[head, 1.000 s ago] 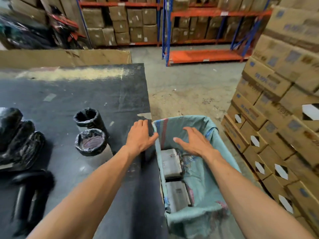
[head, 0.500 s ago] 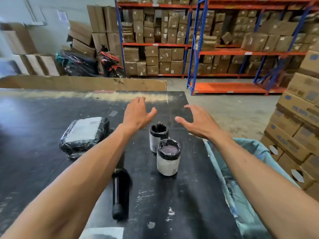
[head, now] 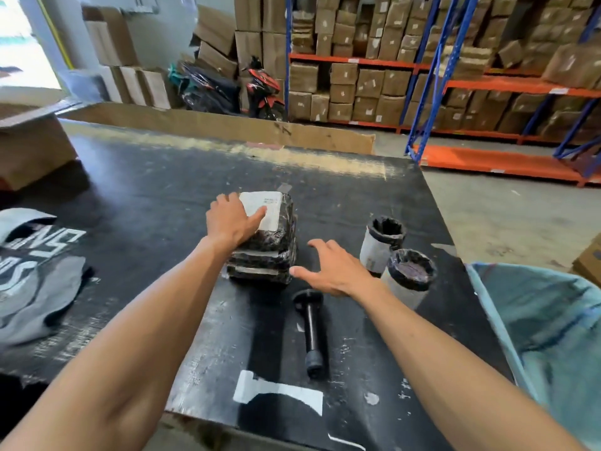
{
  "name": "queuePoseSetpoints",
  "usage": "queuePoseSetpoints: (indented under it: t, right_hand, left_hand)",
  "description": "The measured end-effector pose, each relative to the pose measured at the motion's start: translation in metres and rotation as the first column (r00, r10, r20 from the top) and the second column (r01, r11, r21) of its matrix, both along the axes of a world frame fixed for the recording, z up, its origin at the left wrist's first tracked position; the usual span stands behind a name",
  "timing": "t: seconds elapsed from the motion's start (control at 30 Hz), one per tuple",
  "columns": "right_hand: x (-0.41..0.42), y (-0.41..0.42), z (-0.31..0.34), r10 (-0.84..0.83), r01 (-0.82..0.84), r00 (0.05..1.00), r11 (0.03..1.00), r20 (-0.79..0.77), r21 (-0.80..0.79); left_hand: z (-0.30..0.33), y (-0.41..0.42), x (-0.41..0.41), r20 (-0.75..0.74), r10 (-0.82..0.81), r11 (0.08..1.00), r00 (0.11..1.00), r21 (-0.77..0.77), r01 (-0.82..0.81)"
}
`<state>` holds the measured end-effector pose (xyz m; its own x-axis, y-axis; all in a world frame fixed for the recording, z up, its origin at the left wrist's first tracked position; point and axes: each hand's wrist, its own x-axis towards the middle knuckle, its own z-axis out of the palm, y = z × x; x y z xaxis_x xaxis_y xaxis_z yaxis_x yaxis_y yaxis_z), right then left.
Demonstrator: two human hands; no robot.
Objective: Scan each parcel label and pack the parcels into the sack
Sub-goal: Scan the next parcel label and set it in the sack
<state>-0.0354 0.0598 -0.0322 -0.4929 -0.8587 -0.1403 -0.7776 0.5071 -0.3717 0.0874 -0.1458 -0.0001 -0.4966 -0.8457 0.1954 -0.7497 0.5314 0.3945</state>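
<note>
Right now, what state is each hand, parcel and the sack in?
left hand: open, resting flat on the top parcel's label.
right hand: open, fingers spread, beside the stack, holding nothing.
stacked parcels: wrapped in black film, piled on the table, label up.
cylindrical parcels: two, standing upright, close together.
black tube: lying flat.
sack: mouth open at the table's right edge.
</note>
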Motion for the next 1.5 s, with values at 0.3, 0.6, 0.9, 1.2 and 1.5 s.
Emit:
queuePoseSetpoints:
  t: [0.3,0.6,0.9,1.2,1.5]
  right_hand:
    - [0.032,-0.004,-0.057,-0.399,0.376,0.862,0.917,0.312,0.134]
    - [0.010,0.009,-0.053,-0.311,0.531,0.436,0.847,0.845,0.038]
    - [-0.016,0.002,0.029,0.043,0.679,0.410,0.652,0.911,-0.336]
    - [0.022,-0.013,0.065,0.038,0.506,0.749,0.612,0.662,-0.608]
    - [0.037,-0.011,0.072,-0.016,0.453,0.820,0.629,0.572,-0.632]
  left_hand:
    - [-0.009,-0.038,-0.005,-0.147,0.091,0.868,0.985,0.497,-0.006]
    - [0.000,-0.055,-0.009,-0.173,-0.031,0.827,0.984,0.549,0.123]
    - [-0.014,-0.018,0.006,-0.522,-0.019,0.916,0.853,0.332,0.224]
    - [-0.033,0.013,0.023,-0.672,-0.123,0.979,0.731,0.039,0.200]
    - [-0.036,0.021,0.034,-0.676,-0.093,0.993,0.731,-0.009,0.119]
